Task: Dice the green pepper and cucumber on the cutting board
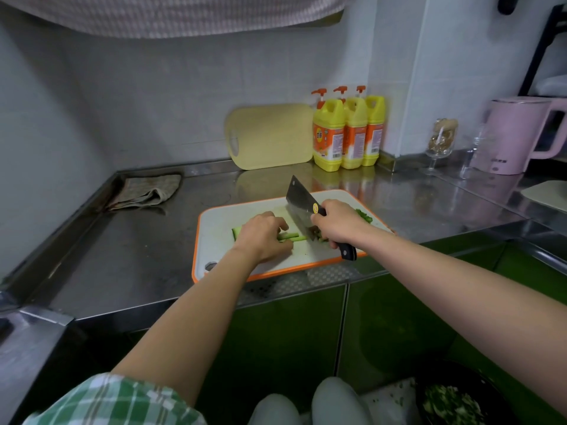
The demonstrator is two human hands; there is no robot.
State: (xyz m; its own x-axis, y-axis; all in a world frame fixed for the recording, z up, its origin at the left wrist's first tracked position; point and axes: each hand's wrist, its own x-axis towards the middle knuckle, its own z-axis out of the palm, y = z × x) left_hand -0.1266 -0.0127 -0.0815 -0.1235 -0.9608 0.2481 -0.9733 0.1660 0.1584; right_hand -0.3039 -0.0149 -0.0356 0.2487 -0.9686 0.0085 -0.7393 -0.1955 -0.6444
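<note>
Cucumber: your cucumber strips [293, 237] lie mid cutting board [214, 222], long axis running left to right.
Left hand: your left hand [264, 237] holds them down, fingers curled over their left part.
Right hand: your right hand [339, 223] grips the cleaver [302, 207] by its handle.
Key relation: the blade crosses the strips' free right end, just beside your left fingertips.

**Labels in sight, nothing I can read**

I can read no word or number for certain. The three yellow bottles [349, 130] at the wall carry orange labels [327, 142] with a logo and barcode, all blurred. The cleaver [299, 199] bears a round yellow sticker [315, 207], and the pink kettle [515, 133] has tiny dark lettering near its base. Both are illegible.
</note>
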